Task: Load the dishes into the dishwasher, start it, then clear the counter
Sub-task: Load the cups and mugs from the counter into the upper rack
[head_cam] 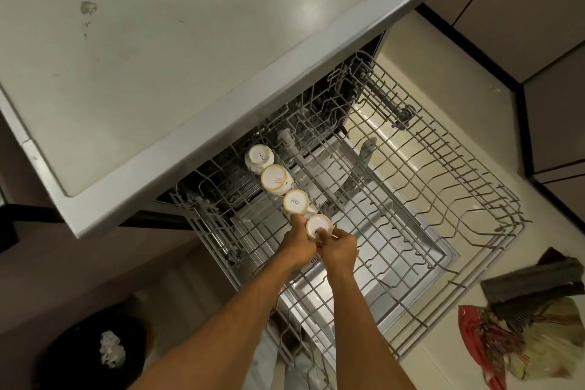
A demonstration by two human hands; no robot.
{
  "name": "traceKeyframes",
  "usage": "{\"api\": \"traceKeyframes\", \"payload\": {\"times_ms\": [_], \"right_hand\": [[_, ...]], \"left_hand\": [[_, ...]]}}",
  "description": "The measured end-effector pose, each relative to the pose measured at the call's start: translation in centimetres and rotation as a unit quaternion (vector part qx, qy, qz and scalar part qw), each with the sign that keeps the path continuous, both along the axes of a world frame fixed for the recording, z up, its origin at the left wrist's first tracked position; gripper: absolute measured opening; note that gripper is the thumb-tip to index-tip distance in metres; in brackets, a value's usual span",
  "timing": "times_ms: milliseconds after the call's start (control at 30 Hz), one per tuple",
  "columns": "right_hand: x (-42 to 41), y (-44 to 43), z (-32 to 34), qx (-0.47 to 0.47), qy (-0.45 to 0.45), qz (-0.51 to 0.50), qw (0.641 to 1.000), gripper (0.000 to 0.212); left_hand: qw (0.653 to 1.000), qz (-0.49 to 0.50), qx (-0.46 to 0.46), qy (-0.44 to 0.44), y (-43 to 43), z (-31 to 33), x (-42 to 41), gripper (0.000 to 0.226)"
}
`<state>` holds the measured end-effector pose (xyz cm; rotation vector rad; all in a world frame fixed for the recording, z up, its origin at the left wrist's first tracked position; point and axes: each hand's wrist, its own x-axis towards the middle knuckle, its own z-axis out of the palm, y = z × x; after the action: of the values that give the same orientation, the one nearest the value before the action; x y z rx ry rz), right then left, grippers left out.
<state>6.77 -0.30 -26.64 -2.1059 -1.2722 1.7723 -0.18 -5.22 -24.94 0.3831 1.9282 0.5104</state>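
The dishwasher's grey wire upper rack (411,187) is pulled out over the open steel door (373,266). Several white cups stand upside down in a row along the rack's left side: the far one (259,157), a second (275,180) and a third (296,202). The nearest cup (318,226) is held bottom-up by both hands. My left hand (299,245) grips its left side, thumb up against the third cup. My right hand (338,250) pinches its right side and base.
The white counter (142,57) overhangs the dishwasher at upper left and has some stains. A black bin (91,355) sits at lower left. Crumpled cloths and a dark rag (531,320) lie on the cream floor at lower right. Brown cabinets (538,25) line the right.
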Motion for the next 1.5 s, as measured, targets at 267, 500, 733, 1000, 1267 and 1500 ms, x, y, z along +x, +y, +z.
{"api": "traceKeyframes", "payload": {"times_ms": [267,500,733,1000,1267,1500], "right_hand": [[1.3,-0.5,0.7,-0.019,0.018,0.052,0.998,0.050],[1.9,-2.1,4.6,0.018,-0.030,0.130,0.991,0.035],[-2.5,-6.0,11.8,0.068,0.035,0.335,0.939,0.016],[-10.2,-15.4,19.6,0.117,0.085,0.496,0.856,0.021],[-19.8,-29.1,28.7,0.178,0.178,0.563,0.787,0.017],[-28.8,-40.5,35.3,0.229,0.234,0.592,0.736,0.026]], "left_hand": [[0.999,0.032,0.009,-0.001,-0.2,1.3,-0.6,0.057],[0.996,0.082,0.038,0.008,-2.3,4.7,-0.5,0.046],[0.984,0.140,0.078,0.074,-7.3,10.7,-2.6,0.023],[0.935,0.301,0.139,0.123,-21.3,19.6,-7.7,0.022],[0.872,0.407,0.202,0.182,-36.7,28.4,-15.2,0.018],[0.815,0.474,0.244,0.228,-49.3,33.8,-21.6,0.032]]}}
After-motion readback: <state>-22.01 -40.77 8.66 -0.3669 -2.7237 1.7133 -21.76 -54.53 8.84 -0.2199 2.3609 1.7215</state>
